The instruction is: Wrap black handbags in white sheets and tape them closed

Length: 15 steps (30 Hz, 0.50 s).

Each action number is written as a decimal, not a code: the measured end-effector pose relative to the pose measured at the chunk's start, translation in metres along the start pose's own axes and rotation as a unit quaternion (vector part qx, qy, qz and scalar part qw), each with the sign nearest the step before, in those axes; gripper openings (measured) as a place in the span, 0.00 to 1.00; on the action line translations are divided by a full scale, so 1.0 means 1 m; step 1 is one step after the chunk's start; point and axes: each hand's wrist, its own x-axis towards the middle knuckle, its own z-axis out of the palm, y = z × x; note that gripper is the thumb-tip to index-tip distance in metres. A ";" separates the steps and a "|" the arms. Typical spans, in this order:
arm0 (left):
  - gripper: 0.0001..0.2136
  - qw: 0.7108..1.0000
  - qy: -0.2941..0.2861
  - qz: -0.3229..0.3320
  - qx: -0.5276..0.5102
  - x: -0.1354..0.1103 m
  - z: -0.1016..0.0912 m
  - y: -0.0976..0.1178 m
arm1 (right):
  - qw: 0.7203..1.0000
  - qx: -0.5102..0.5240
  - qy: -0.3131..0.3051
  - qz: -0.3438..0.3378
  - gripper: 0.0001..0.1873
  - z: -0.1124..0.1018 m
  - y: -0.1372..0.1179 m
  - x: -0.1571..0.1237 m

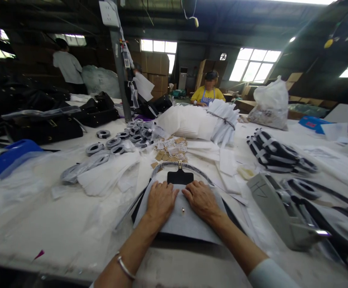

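Note:
A dark handbag lies flat at the table's near edge, with a light grey sheet spread over its front. Through the sheet pokes a small gold metal fitting. My left hand rests flat on the sheet's upper left, fingers stretched forward. Opposite it, my right hand presses on the upper right, also flat, thumbs pointing towards each other. Just beyond my fingertips show a black tab with a gold clasp and a curved, wrapped handle. Neither hand grips anything.
Coiled straps, small tags and stacked white sheets lie ahead. On the right stand a grey tape dispenser and bundled black straps. A blue dispenser sits left. A person in yellow is across the table.

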 end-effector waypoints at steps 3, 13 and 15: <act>0.14 1.000 0.002 0.004 0.009 0.002 -0.003 0.000 | 1.000 -0.001 -0.013 0.004 0.17 -0.002 -0.001 0.000; 0.17 0.999 0.018 0.014 0.039 0.006 0.001 -0.002 | 0.999 0.008 -0.030 0.023 0.28 -0.002 0.000 0.008; 0.18 0.999 0.023 0.007 0.039 0.006 0.002 -0.002 | 0.999 0.009 -0.031 0.023 0.29 -0.002 0.000 0.009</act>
